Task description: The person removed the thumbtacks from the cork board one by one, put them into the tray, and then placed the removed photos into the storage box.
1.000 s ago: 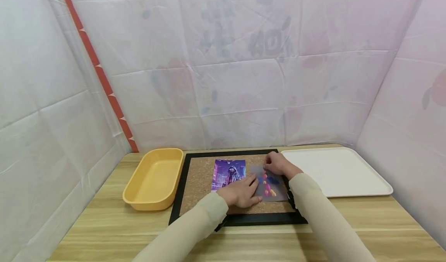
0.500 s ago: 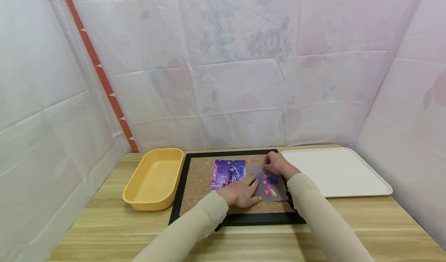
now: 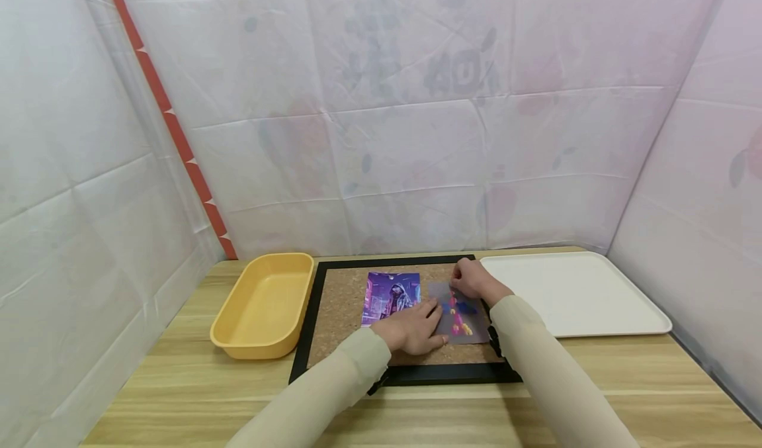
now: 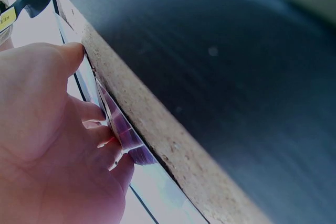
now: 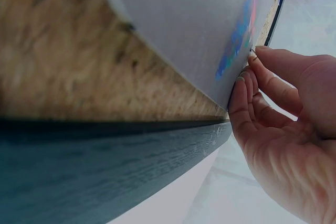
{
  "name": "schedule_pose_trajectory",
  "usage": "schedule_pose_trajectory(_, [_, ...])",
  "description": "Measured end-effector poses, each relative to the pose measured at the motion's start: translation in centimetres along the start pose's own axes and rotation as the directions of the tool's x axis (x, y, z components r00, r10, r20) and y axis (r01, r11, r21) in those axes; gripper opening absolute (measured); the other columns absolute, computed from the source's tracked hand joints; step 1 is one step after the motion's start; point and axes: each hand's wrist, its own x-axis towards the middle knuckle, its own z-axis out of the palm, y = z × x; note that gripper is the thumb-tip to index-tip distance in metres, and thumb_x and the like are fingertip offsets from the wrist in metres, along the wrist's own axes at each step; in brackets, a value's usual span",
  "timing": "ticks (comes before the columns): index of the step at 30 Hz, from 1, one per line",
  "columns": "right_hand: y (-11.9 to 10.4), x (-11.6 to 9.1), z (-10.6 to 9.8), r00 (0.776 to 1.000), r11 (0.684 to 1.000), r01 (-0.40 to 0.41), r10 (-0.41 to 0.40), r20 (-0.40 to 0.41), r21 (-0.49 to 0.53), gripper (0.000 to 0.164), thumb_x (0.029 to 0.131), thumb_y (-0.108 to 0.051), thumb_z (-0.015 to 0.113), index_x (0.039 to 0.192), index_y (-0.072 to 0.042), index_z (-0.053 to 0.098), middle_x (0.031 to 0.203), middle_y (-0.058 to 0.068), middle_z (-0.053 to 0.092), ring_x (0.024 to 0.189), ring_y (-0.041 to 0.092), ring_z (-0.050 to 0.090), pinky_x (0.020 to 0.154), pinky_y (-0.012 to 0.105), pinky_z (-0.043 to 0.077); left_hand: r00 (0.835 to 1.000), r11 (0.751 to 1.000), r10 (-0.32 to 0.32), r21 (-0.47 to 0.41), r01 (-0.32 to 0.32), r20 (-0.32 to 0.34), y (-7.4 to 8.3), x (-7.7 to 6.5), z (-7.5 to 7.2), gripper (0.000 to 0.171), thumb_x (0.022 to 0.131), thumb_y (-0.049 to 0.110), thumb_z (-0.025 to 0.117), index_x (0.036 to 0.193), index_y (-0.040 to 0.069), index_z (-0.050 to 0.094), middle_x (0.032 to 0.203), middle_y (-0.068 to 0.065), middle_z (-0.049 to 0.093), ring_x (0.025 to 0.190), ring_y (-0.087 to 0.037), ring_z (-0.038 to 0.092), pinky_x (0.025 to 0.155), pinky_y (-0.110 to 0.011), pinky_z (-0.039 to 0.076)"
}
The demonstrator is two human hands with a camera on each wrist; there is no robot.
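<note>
A cork board (image 3: pixel 342 306) with a black frame lies on the table. On its middle is a purple picture card (image 3: pixel 381 296) of a hooded figure, its lower part covered by my left hand (image 3: pixel 412 329). That hand lies flat, fingers spread to the left edge of a greyish card (image 3: pixel 476 334) with pink, yellow and blue marks. At this card's upper edge, my right hand (image 3: pixel 474 280) has its thumb and forefinger together. The right wrist view shows these fingertips pinching a tiny, thin, pin-like thing (image 5: pixel 252 51), mostly hidden.
A yellow tub (image 3: pixel 268 309) stands left of the board. To the right lies a white tray (image 3: pixel 583 296), close to the frame and partly behind my right sleeve. White printed sheeting (image 3: pixel 357 137) rises behind and on both sides of the wooden table (image 3: pixel 178 395).
</note>
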Motion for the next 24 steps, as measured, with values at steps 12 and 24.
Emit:
schedule_pose_trajectory(12, [0.23,-0.25,-0.31,1.0,0.998,-0.003,0.003,-0.001,0.056,0.018,0.097,-0.009,0.065,0.081,-0.005,0.073,0.073,0.005,0.066,0.064,0.017,0.055,0.06,0.03,0.047,1.0,1.0,0.006,0.003,-0.007,0.007,0.1,-0.09,-0.31,0.071,0.108,0.053,0.04,0.164,0.013,0.023,0.171,-0.003,0.015,0.157,-0.017,0.014,0.123,-0.029,0.022])
schedule_pose_trajectory(24, [0.78,-0.66,-0.83,0.998,0.989,0.062,-0.058,-0.035,0.132,0.024,0.095,-0.006,0.061,0.075,-0.003,0.072,0.064,-0.001,0.06,0.057,0.013,0.049,0.056,0.027,0.042,1.0,0.996,0.0,-0.087,-0.002,-0.014,-0.12,-0.19,-0.86,0.074,0.105,0.052,0.049,0.163,0.012,0.027,0.17,-0.005,0.019,0.156,-0.018,0.02,0.122,-0.033,0.027])
